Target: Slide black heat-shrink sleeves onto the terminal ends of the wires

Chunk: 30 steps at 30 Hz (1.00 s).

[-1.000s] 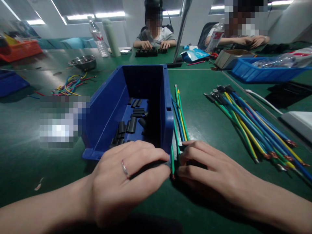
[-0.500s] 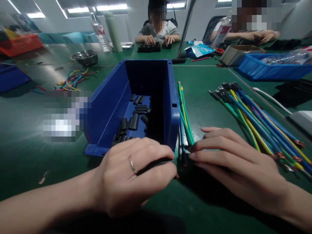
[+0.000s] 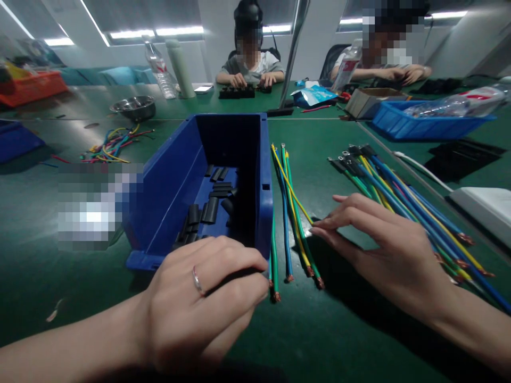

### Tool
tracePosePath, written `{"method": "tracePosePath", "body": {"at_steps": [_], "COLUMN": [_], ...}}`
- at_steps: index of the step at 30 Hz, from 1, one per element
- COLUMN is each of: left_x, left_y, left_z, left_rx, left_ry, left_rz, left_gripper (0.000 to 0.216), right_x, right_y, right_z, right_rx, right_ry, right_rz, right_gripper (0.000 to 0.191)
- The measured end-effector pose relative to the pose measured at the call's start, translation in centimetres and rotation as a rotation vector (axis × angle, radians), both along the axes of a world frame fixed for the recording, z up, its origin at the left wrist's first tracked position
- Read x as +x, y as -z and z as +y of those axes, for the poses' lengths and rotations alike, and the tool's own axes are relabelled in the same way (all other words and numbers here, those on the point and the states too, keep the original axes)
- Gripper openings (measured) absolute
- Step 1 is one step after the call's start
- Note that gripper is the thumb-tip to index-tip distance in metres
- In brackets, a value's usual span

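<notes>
My right hand (image 3: 383,244) pinches the near end of a thin yellow wire (image 3: 294,190) between thumb and fingertips. That wire slants across a loose row of green, blue and yellow wires with bare copper ends, among them a blue wire (image 3: 285,229). My left hand (image 3: 203,306), a ring on one finger, is closed at the front of a blue plastic bin (image 3: 159,191). Whatever its fingers hold is hidden. Inside the bin lie several short black tubes (image 3: 211,210). Beyond my right hand is a bundle of wires (image 3: 415,199) with black-sleeved lugs at the far ends.
A steel bowl (image 3: 136,108) and a tangle of coloured wires (image 3: 112,143) lie to the left. At right are a blue tray (image 3: 423,122), a cardboard box (image 3: 371,101) and a white device (image 3: 485,207). Two people sit across the green table (image 3: 80,287).
My right hand has lifted off the row and now grips the yellow wire, angled to the right. The camera view has shifted slightly. My left hand remains closed by the bin.
</notes>
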State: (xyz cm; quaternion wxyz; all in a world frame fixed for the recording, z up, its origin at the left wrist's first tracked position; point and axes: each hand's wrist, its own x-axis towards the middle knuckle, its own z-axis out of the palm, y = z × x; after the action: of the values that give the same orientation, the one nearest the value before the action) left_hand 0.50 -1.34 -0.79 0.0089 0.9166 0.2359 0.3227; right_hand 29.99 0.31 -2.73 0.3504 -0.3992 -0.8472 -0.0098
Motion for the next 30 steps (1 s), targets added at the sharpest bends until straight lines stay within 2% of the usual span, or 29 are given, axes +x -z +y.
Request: {"method": "tracePosePath", "body": {"at_steps": [4, 9, 13, 19, 25, 30], "left_x": [0.2, 0.2, 0.2, 0.2, 0.3, 0.0], "left_y": [0.1, 0.1, 0.1, 0.1, 0.1, 0.0], "left_z": [0.2, 0.4, 0.4, 0.5, 0.6, 0.9], "left_rx": [0.037, 0.005, -0.012, 0.014, 0.033, 0.037], "left_ry": [0.022, 0.046, 0.055, 0.077, 0.069, 0.072], "left_rz": [-0.012, -0.098, -0.115, -0.090, -0.071, -0.021], "left_gripper": [0.020, 0.022, 0.019, 0.018, 0.019, 0.019], "right_x": [-0.6, -2.5, -3.4, -3.2, -3.2, -3.3], "right_y": [0.5, 0.3, -0.1, 0.5, 0.5, 0.2], "right_z": [0.2, -1.7, -2.9, -2.4, -2.4, -2.4], "right_rx": [-0.109, -0.122, -0.089, -0.120, -0.135, -0.073], "right_ry": [-0.128, -0.363, -0.360, -0.290, -0.345, -0.364], "right_rz": [-0.009, 0.029, -0.003, -0.104, -0.117, -0.135], "right_gripper": [0.010, 0.009, 0.016, 0.026, 0.036, 0.042]}}
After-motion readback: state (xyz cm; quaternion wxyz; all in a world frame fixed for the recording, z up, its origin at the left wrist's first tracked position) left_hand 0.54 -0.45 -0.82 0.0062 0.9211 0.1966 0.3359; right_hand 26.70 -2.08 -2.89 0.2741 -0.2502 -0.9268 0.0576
